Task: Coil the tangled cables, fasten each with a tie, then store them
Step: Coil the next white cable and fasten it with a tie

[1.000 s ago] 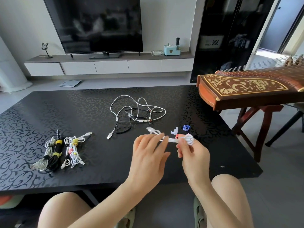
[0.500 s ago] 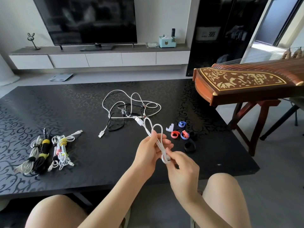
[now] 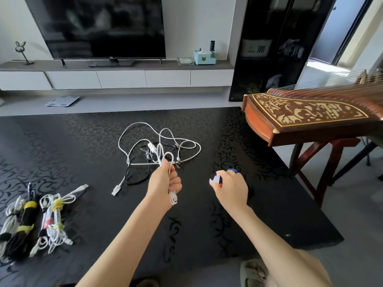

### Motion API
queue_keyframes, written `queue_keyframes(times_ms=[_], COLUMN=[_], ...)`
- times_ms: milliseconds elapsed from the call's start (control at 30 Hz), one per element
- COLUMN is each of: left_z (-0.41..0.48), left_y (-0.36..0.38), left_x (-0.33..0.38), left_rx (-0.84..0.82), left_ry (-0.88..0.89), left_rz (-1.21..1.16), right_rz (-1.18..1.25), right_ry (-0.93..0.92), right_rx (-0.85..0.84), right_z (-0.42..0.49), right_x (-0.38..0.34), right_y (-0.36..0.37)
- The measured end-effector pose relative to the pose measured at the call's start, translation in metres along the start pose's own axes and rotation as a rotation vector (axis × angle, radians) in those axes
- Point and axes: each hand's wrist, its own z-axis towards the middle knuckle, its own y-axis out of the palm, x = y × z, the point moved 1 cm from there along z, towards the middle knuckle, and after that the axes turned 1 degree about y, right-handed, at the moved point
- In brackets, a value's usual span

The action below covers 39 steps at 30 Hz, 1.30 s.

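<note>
Fingers (image 3: 175, 181) of the left hand (image 3: 163, 181) are clenched round a coiled white cable (image 3: 168, 157), which is held above the worktop (image 3: 62, 154) near the tangled cables (image 3: 145, 139). The right hand (image 3: 231, 188) is held over the loose ties (image 3: 214, 180). Whether one is pinched cannot be told, as its fingers are hidden beneath the hand. Fastening is judged to be the step in hand. The coil should be gripped at its middle so that no loop is let slip, and a single tie should be drawn out and wrapped snugly round the waist. At the left, finished bundles (image 3: 31, 220) are laid. No writing can be read; the television (image 3: 99, 27) logo is too small.
</note>
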Motion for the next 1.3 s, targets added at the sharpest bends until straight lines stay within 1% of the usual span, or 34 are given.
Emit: queue_keyframes(times_ms=[100, 133, 167, 200, 233, 267, 333, 367, 400, 433, 467, 533, 567, 667, 733, 800, 867, 900, 967, 1033, 1067, 1100, 1167, 1233, 1300], left_z=[0.004, 0.005, 0.005, 0.005, 0.005, 0.004, 0.0, -0.003, -0.007, -0.013, -0.018, -0.033, -0.042, -0.063, -0.076, -0.087, -0.098, -0.101, -0.108, -0.116, -0.119, -0.124, -0.131, -0.14, -0.144], left_y=[-0.006, -0.01, -0.014, -0.018, -0.021, -0.025, -0.03, -0.031, -0.032, -0.031, -0.031, -0.028, -0.024, -0.015, -0.009, -0.004, 0.0, 0.001, 0.003, 0.004, 0.004, 0.004, 0.003, 0.003, 0.001], left_x=[0.007, 0.009, 0.01, 0.011, 0.012, 0.015, 0.018, 0.019, 0.019, 0.019, 0.018, 0.014, 0.013, 0.009, 0.007, 0.007, 0.008, 0.008, 0.008, 0.007, 0.008, 0.008, 0.007, 0.005, 0.003], left_rx=[-0.034, -0.043, -0.053, -0.061, -0.073, -0.086, -0.121, -0.14, -0.158, -0.175, -0.195, -0.259, -0.296, -0.321, -0.332, -0.381, -0.457, -0.492, -0.534, -0.53, -0.512, -0.488, -0.438, -0.398, -0.343], left_ry=[-0.041, -0.04, -0.037, -0.031, -0.025, -0.015, 0.012, 0.035, 0.074, 0.124, 0.174, 0.267, 0.298, 0.368, 0.396, 0.379, 0.311, 0.258, 0.185, 0.198, 0.224, 0.26, 0.324, 0.358, 0.361], left_rz=[-0.015, -0.017, -0.012, 0.002, 0.032, 0.075, 0.174, 0.226, 0.278, 0.337, 0.398, 0.496, 0.532, 0.602, 0.609, 0.597, 0.518, 0.436, 0.295, 0.261, 0.274, 0.302, 0.389, 0.467, 0.495], right_rz=[-0.287, -0.351, -0.369, -0.326, -0.205, 0.021, 0.651, 0.931, 1.158, 1.328, 1.447, 1.574, 1.606, 1.626, 1.579, 1.514, 1.467, 1.485, 1.596, 1.631, 1.606, 1.553, 1.388, 1.176, 0.919], right_ry=[-0.017, -0.036, -0.036, -0.055, -0.064, -0.028, 0.162, 0.257, 0.334, 0.386, 0.406, 0.399, 0.397, 0.361, 0.305, 0.255, 0.215, 0.21, 0.223, 0.24, 0.253, 0.282, 0.284, 0.182, -0.012], right_rx=[-0.164, -0.186, -0.226, -0.219, -0.227, -0.226, -0.226, -0.297, -0.398, -0.51, -0.592, -0.707, -0.724, -0.684, -0.632, -0.575, -0.565, -0.59, -0.641, -0.627, -0.603, -0.579, -0.528, -0.464, -0.362], right_z=[0.026, 0.032, 0.036, 0.038, 0.041, 0.041, 0.034, 0.026, 0.017, 0.009, 0.002, -0.014, -0.022, -0.038, -0.048, -0.055, -0.063, -0.066, -0.073, -0.08, -0.082, -0.086, -0.092, -0.102, -0.113], right_x=[-0.012, -0.019, -0.023, -0.027, -0.029, -0.035, -0.043, -0.05, -0.055, -0.059, -0.059, -0.063, -0.065, -0.065, -0.066, -0.065, -0.064, -0.066, -0.067, -0.068, -0.066, -0.066, -0.065, -0.066, -0.068], right_y=[0.022, 0.026, 0.025, 0.027, 0.028, 0.023, 0.007, -0.006, -0.019, -0.031, -0.04, -0.062, -0.074, -0.091, -0.102, -0.11, -0.121, -0.127, -0.135, -0.142, -0.142, -0.144, -0.145, -0.148, -0.152])
